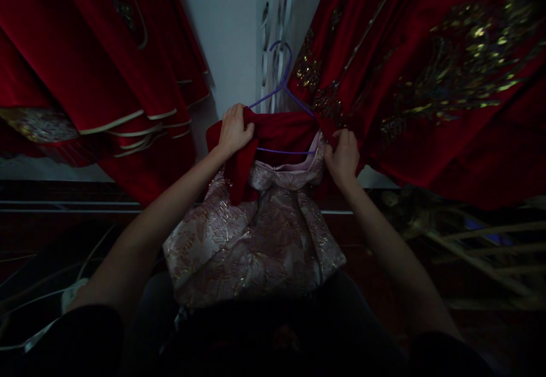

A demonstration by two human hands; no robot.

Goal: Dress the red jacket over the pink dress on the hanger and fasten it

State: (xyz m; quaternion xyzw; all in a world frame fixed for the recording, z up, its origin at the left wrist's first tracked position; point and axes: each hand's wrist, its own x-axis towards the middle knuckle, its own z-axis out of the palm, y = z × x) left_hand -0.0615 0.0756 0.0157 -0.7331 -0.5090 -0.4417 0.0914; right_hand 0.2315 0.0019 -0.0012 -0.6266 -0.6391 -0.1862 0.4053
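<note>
A purple wire hanger (290,94) sits inside a red garment (279,129), its hook pointing up toward the wall. Over or against the red cloth lies a pale pink brocade garment (273,235) with a shiny floral pattern, hanging down to my lap. My left hand (234,131) grips the red cloth at the hanger's left shoulder, thumb on the near side. On the other side my right hand (343,156) pinches the cloth at the right shoulder, beside the pink neckline. Which layers are between the right fingers I cannot tell.
Red curtain-like cloth with gold trim (140,112) hangs at left, and red cloth with gold sequins (473,58) at right. Pale wall (226,30) shows between them. Wooden slats (469,257) stand at lower right; a white cord (91,252) runs at lower left. The scene is dim.
</note>
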